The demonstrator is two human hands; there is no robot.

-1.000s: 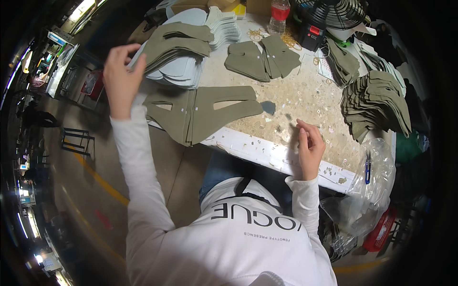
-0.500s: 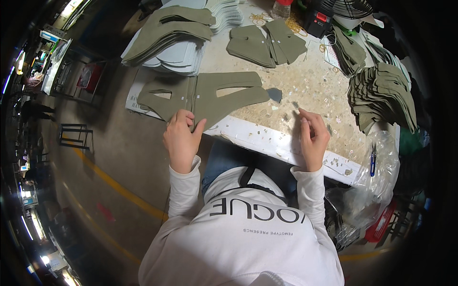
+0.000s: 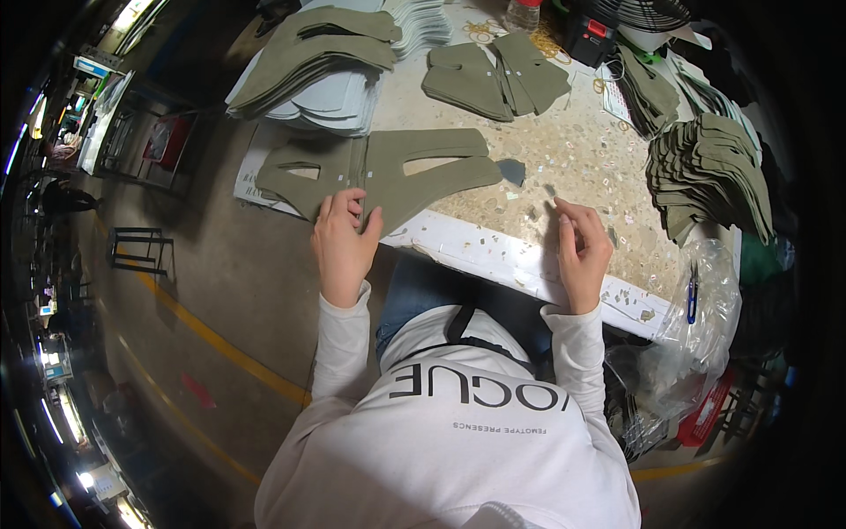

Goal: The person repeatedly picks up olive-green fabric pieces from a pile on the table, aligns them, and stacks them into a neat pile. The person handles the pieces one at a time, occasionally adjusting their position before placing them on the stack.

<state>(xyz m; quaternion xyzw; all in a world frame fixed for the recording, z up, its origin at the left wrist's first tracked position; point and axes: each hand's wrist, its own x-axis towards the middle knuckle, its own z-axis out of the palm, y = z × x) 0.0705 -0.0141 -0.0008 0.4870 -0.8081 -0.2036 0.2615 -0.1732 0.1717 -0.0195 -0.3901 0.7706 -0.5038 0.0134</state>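
Olive-green cut fabric pieces (image 3: 423, 181) lie side by side at the table's front left, each with a long slot and a small white tag. My left hand (image 3: 346, 242) rests at their near edge where two sets meet, thumb apart from the bent fingers. It is open and grips nothing that I can see. My right hand (image 3: 583, 256) hovers over the front of the table, fingers curled and thumb close to the index finger. A small dark scrap (image 3: 550, 189) shows just beyond its fingertips; whether the hand holds it or anything else is hidden.
Behind are an olive stack (image 3: 308, 66) on pale sheets and smaller olive pieces (image 3: 498, 79). More olive pieces (image 3: 705, 176) stand at the right, near clear plastic (image 3: 705, 300) with blue snips (image 3: 693, 293). Small scraps litter the table (image 3: 608, 167). A fan (image 3: 648, 13) stands far right.
My left hand has lifted slightly and shifted a little along the fabric edge, its fingers less curled. My right hand keeps nearly the same place. The whole view has shifted slightly.
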